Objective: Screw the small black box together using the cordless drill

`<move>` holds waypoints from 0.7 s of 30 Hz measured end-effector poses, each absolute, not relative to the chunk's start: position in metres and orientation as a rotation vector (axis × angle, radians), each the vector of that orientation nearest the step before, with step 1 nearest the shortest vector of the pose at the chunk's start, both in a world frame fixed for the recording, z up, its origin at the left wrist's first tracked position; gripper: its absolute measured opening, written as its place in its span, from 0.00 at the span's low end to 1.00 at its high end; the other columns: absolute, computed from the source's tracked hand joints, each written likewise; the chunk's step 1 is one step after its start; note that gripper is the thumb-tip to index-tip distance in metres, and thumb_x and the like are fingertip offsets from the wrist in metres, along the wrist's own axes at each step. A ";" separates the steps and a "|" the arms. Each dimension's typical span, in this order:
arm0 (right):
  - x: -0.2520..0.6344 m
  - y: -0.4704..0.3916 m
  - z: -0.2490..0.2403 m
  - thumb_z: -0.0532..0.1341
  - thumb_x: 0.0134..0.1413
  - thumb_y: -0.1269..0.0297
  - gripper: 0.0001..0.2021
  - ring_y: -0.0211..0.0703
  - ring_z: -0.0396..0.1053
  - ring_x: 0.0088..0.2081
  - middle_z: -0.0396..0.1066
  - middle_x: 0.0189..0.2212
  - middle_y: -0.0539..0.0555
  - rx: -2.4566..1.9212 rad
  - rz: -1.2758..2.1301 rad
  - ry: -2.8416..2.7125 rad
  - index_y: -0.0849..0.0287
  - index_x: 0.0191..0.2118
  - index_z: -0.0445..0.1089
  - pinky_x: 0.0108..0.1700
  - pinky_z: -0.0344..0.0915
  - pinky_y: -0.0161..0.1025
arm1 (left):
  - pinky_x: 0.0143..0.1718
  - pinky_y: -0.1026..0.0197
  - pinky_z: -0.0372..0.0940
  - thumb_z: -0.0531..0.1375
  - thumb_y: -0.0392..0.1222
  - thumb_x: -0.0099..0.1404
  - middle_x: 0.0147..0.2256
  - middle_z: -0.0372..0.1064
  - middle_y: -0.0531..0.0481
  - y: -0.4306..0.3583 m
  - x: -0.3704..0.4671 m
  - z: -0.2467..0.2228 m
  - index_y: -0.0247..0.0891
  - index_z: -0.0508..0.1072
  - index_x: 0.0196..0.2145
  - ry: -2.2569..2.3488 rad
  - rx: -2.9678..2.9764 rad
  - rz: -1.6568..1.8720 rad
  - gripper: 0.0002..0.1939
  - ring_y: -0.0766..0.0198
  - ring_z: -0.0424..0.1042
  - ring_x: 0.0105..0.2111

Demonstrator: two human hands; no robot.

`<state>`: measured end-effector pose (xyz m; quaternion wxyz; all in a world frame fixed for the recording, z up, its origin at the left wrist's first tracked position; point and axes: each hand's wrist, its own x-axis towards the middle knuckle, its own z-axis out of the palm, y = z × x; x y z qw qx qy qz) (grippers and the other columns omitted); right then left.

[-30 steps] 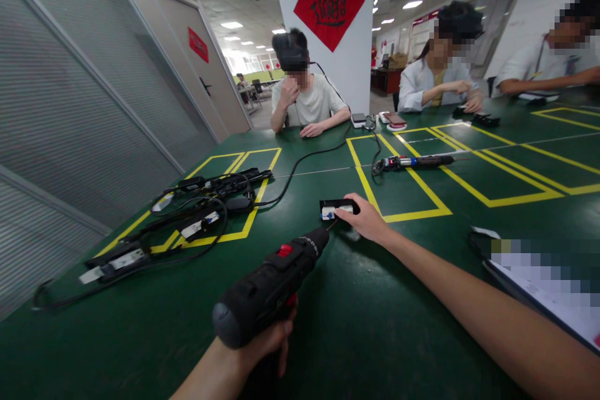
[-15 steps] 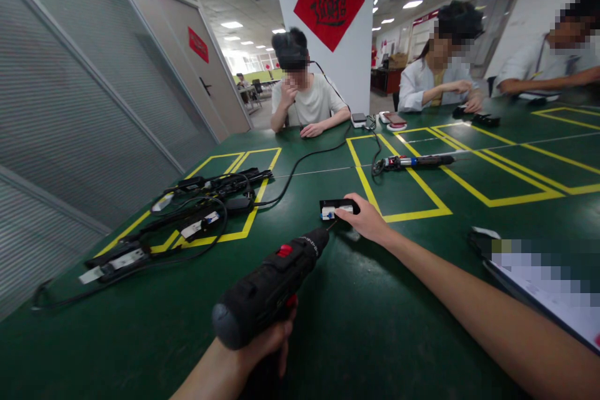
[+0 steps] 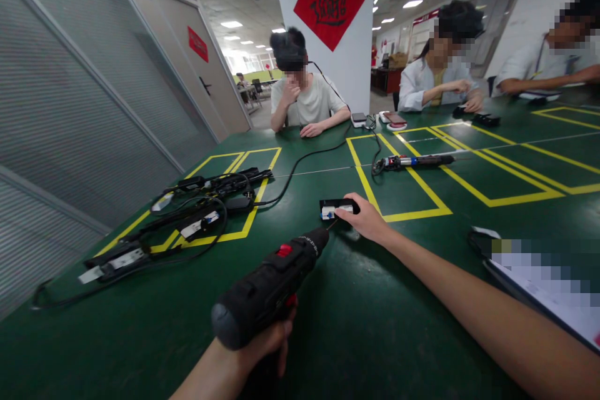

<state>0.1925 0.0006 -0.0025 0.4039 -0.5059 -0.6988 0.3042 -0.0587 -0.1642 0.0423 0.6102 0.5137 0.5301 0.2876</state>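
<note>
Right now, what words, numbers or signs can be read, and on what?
"招財進寶", apparently, merged into one character: red diamond sign on the pillar.
Too small or blurred: markings on the collar of the drill; red door sign; red banner.
Pixelated, unreadable: paper at right.

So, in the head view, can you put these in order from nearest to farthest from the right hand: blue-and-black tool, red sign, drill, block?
1. Block: in the right hand.
2. Drill: on the left, in the left hand, tip by the block.
3. Blue-and-black tool: farther across the table.
4. Red sign: on the pillar beyond.
</note>
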 end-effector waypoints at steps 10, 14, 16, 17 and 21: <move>0.192 0.001 -0.004 0.57 0.49 0.48 0.20 0.42 0.67 0.35 0.69 0.35 0.51 -1.271 0.759 -1.768 0.56 0.44 0.63 0.36 0.60 0.37 | 0.17 0.62 0.63 0.62 0.45 0.52 0.25 0.70 0.51 -0.168 -0.059 0.046 0.35 0.69 0.37 1.231 1.204 0.664 0.15 0.65 0.69 0.16; 0.192 0.002 -0.006 0.57 0.49 0.49 0.19 0.42 0.67 0.35 0.69 0.35 0.51 -1.269 0.744 -1.758 0.56 0.43 0.63 0.37 0.60 0.37 | 0.21 0.62 0.64 0.60 0.44 0.54 0.27 0.72 0.51 -0.169 -0.058 0.047 0.37 0.68 0.39 1.261 1.192 0.655 0.14 0.65 0.69 0.18; 0.192 0.002 -0.007 0.57 0.49 0.49 0.19 0.42 0.67 0.35 0.69 0.34 0.51 -1.269 0.739 -1.758 0.56 0.43 0.63 0.37 0.60 0.38 | 0.20 0.62 0.63 0.60 0.42 0.53 0.25 0.71 0.52 -0.168 -0.058 0.046 0.36 0.68 0.35 1.241 1.192 0.642 0.12 0.66 0.69 0.16; 0.193 0.002 -0.007 0.57 0.49 0.49 0.19 0.42 0.67 0.35 0.69 0.34 0.51 -1.268 0.738 -1.761 0.56 0.43 0.63 0.37 0.60 0.38 | 0.19 0.62 0.62 0.61 0.41 0.53 0.24 0.70 0.53 -0.167 -0.057 0.046 0.36 0.68 0.34 1.227 1.193 0.637 0.11 0.66 0.68 0.16; 0.192 0.002 -0.006 0.57 0.49 0.48 0.19 0.42 0.66 0.34 0.69 0.34 0.50 -1.260 0.728 -1.768 0.55 0.42 0.64 0.37 0.60 0.38 | 0.18 0.63 0.62 0.61 0.42 0.52 0.25 0.69 0.53 -0.168 -0.057 0.047 0.36 0.68 0.37 1.222 1.181 0.645 0.14 0.66 0.69 0.16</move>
